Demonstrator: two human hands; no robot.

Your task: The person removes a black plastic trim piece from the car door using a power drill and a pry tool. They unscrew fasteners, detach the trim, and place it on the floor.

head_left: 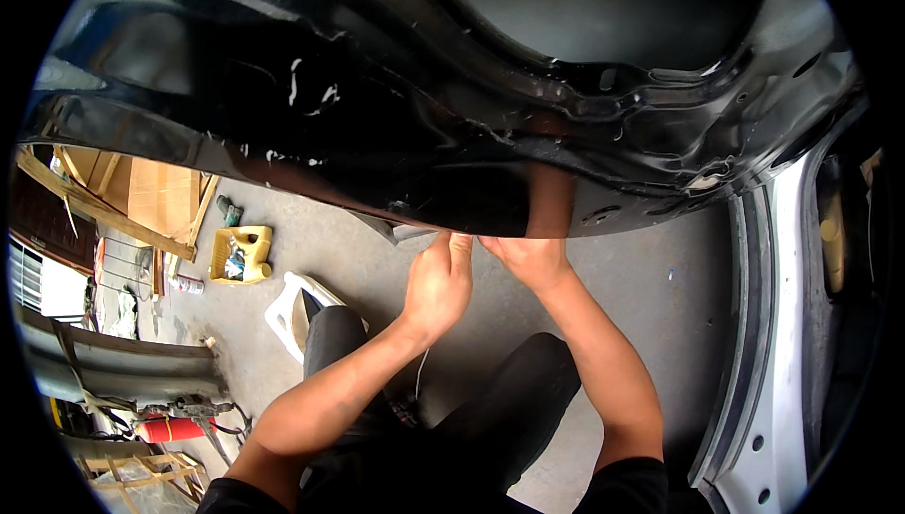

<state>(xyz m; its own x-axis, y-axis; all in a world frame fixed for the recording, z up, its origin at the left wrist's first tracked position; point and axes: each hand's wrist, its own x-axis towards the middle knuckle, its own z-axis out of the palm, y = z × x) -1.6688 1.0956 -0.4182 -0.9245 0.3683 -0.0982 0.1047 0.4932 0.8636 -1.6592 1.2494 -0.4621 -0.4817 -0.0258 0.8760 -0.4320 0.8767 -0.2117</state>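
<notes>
A glossy black car door (377, 127), scuffed with white marks, spans the upper view with its lower edge toward me. My left hand (439, 286) is closed just under that edge, thumb up against it and fingers curled. Close beside it on the right, my right hand (531, 259) is also at the edge, fingers bent inward. The fingertips of both hands pass behind the panel, so what they pinch is hidden. A grey strip (415, 231) shows under the edge left of my left hand. My right forearm is mirrored in the black paint.
The white car body's sill and door frame (787, 325) rise at the right. On the concrete floor to the left are a yellow cut-open jug (255, 255), a white plastic stool (286, 316) and a spray can (187, 284). Wooden crating (113, 203) and a red cylinder (174, 428) lie farther left.
</notes>
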